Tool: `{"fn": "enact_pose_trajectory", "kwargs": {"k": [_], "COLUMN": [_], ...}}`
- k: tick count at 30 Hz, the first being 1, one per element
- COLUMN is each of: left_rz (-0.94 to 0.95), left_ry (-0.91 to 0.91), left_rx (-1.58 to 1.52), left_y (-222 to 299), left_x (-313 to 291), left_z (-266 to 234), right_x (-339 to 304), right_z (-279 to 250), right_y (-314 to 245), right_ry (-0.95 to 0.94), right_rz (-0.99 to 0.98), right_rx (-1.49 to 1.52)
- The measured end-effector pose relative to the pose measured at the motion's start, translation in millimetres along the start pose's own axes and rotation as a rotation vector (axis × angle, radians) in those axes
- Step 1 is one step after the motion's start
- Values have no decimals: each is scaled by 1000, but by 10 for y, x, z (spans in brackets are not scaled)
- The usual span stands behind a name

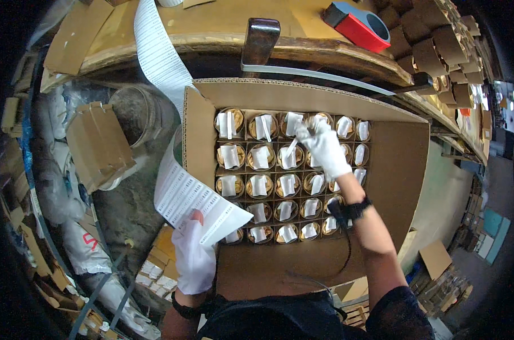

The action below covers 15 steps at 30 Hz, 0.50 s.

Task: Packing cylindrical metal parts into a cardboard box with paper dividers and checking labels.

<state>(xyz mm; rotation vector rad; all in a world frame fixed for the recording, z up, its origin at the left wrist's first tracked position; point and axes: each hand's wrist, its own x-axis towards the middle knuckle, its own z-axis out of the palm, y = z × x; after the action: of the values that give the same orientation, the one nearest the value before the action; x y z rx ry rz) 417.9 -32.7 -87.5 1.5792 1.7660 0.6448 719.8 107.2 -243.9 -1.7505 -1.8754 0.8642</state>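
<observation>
A long strip of white printed labels (183, 195) hangs down from the bench, and its lower end is gripped in my left hand (194, 255), which wears a white glove. Over the far rows of an open cardboard box (407, 170) reaches my right hand (325, 148), also gloved in white, its fingers bent together just above the tops of the containers. What sits between those fingertips is too small to tell. Rows of round containers (261, 157) fill the box's cardboard dividers, with tan contents and a folded white paper slip (229, 156) on most. Part of the far row is hidden by my right hand.
Beyond the box runs a wooden bench (223, 22) with a red and grey tape dispenser (361, 27) and stacked cardboard pieces (432, 45). A dark wooden post (261, 39) stands at its edge. To the left are a bucket (135, 116) and a cardboard piece (98, 144).
</observation>
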Motion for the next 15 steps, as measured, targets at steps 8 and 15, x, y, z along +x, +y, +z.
{"fn": "enact_pose_trajectory", "kwargs": {"k": [8,15], "left_rz": [-713,-373], "left_ry": [231,189], "left_rx": [-961,-643], "left_y": [205,-118], "left_x": [81,-231], "left_z": [79,151], "right_x": [481,-66], "right_z": [396,30], "right_y": [547,-876], "right_ry": [212,28], "right_rz": [-262,316], "right_rx": [-1136,372]}}
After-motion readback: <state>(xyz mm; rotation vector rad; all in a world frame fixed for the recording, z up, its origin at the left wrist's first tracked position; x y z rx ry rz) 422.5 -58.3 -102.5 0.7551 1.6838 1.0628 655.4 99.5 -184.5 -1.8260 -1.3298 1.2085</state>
